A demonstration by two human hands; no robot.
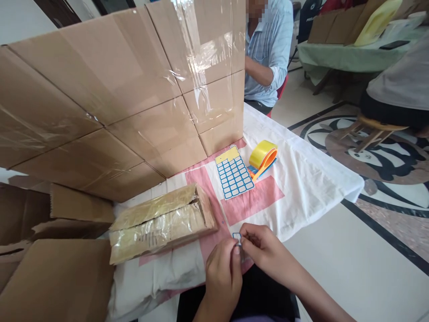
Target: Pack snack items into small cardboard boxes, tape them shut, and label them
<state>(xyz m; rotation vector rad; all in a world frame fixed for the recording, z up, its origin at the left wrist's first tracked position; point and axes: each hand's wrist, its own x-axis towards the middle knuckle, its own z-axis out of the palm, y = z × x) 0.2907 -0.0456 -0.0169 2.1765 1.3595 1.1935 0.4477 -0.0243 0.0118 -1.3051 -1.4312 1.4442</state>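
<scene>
At near table edge, left hand (pixel 223 273) & right hand (pixel 259 246) meet, fingertips of both pinching a small blue-bordered label (pixel 236 236), wrists low.

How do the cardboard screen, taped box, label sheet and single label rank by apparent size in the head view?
1. cardboard screen
2. taped box
3. label sheet
4. single label, pinched between left hand and right hand

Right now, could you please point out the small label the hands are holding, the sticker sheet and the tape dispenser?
small label (pixel 236 236), head view, on its white middle, between both hands' fingertips.
sticker sheet (pixel 234 176), head view, on the blue label grid.
tape dispenser (pixel 263 156), head view, on the yellow tape roll.
</scene>
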